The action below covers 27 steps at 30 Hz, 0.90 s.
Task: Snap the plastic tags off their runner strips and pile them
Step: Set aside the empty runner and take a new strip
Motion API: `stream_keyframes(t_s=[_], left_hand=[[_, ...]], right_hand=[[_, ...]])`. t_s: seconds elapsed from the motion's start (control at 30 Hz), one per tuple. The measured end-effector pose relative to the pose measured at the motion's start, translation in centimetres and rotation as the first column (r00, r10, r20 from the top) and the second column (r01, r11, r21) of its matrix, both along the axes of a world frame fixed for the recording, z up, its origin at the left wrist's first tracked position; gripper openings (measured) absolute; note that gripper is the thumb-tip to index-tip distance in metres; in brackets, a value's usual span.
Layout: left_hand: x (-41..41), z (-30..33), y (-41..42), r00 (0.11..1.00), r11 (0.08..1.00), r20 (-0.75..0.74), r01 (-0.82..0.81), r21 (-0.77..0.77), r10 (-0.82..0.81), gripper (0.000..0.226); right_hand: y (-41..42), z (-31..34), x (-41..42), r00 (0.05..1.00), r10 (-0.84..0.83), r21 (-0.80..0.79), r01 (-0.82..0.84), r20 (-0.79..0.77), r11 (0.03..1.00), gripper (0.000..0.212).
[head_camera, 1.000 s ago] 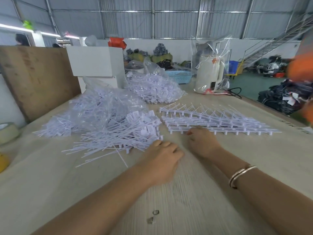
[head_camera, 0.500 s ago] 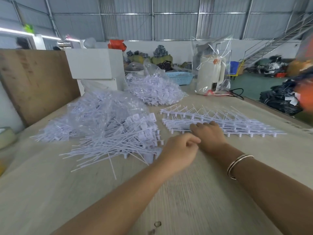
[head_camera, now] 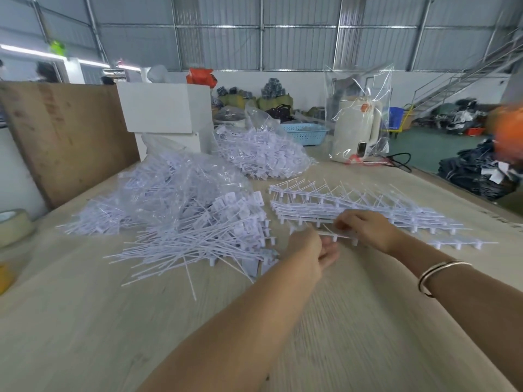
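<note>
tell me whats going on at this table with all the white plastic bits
A person is breaking plastic tags off runner strips. Both hands hold one strip just above the wooden table: the left hand at its near end, the right hand further along. To the right lies a stack of uncut strips. To the left sits a loose pile of separated tags, with bagged tags behind.

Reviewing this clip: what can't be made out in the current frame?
- Head view: how the left hand grips the runner strip; its fingers are turned away and blurred.
- Head view: the right hand fingertips, hidden behind its own knuckles.
- Head view: the orange thing at the right edge, blurred and cut off.
- Head view: how many tags in the loose pile; too small and tangled.
</note>
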<state>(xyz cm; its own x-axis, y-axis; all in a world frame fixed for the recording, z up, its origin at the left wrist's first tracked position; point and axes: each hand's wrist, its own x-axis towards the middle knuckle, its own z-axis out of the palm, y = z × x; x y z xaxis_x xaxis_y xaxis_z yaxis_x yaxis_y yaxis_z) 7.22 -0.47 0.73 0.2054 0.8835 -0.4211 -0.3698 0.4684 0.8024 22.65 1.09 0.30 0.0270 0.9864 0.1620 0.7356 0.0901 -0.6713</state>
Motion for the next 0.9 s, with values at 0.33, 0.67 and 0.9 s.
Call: stream_keyframes(t_s=[0.33, 0.67, 0.9], left_hand=[[-4.2, 0.0, -3.1, 0.968, 0.977, -0.251, 0.071, 0.203, -0.018, 0.023], [-7.5, -0.2, -4.9, 0.928, 0.944, -0.365, 0.185, 0.274, -0.076, 0.024], [-9.5, 3.2, -2.8, 0.850, 0.840, -0.514, 0.360, 0.407, -0.115, 0.034]], right_hand=[[0.9, 0.5, 2.2, 0.991, -0.037, -0.188, 0.062, 0.131, 0.980, 0.052], [0.3, 0.4, 0.6, 0.930, 0.139, -0.201, -0.073, 0.341, 0.977, 0.042], [0.8, 2.5, 1.0, 0.951, -0.101, 0.039, 0.094, 0.292, 0.995, 0.043]])
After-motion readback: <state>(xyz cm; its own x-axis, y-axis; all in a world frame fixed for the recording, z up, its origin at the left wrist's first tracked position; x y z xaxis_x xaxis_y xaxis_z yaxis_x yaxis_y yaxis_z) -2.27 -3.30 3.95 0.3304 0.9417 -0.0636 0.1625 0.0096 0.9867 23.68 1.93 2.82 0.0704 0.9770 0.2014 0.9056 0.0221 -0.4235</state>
